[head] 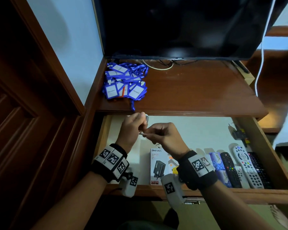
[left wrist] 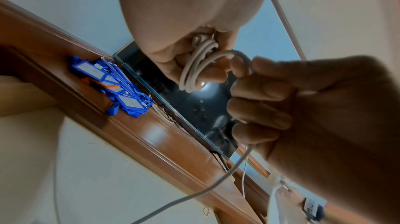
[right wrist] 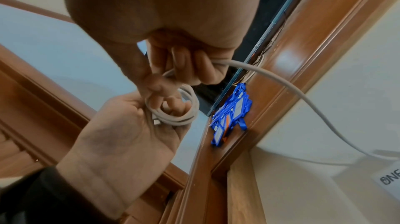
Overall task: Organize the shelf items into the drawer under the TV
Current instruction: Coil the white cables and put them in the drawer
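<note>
A white cable (right wrist: 173, 114) is wound in several small loops, its free end trailing down into the open drawer (head: 262, 146). A heap of blue badge holders (head: 125, 82) with lanyards lies at the far left of the wooden shelf (head: 198, 90) above.

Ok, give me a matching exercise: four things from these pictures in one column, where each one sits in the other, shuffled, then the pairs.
Things:
1. blue badge holders
2. white cable
3. charger box
4. remote controls

Places:
A. drawer, right end
B. coiled in the left hand, its free end held by the right hand
C. shelf, left side under the TV
D. drawer, front middle

Pairs: 1-C, 2-B, 3-D, 4-A
</note>
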`<state>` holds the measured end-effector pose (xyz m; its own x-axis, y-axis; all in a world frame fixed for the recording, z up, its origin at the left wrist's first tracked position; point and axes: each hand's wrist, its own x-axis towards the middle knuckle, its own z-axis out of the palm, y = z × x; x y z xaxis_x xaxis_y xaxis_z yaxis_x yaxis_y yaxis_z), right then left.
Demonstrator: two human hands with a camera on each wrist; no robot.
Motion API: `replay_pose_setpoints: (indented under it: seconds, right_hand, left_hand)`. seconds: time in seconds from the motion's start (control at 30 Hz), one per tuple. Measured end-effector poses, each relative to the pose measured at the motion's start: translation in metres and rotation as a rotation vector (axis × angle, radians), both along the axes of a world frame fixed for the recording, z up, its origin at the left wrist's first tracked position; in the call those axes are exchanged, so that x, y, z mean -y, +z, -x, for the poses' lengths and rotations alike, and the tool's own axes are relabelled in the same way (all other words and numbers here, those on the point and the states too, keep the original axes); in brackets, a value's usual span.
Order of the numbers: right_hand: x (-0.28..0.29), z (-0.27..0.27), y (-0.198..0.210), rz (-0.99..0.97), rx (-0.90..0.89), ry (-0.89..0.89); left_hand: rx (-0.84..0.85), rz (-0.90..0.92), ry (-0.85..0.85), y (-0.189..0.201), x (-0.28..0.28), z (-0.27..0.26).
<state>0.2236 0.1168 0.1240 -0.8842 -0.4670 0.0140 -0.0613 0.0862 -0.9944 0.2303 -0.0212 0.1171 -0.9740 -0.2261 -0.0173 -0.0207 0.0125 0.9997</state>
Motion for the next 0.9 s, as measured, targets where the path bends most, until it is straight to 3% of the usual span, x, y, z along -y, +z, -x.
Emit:
replay_pose_setpoints:
  seconds: [0.37,0.53,0.7,0.9]
  right_hand:
    - [-0.002,0.01,0.001,0.231,0.056,-0.232]
    - [-0.006,0.008,0.001,0.252,0.055,-0.215]
    - [-0.013,0.008,-0.001,0.263,0.072,-0.209]
    - [-0.036,0.016,-0.008,0.229,0.095,-0.267]
  left_hand:
    - [0.17,-0.129,-0.209,0.006,-0.004,-0.006]
    - [0.272,-0.183,-0.281,0.013,0.001,-0.006]
    - [0.325,-0.254,-0.26,0.012,0.019,-0.007]
    - [0.275,-0.637,0.019,0.014,0.065,-0.001]
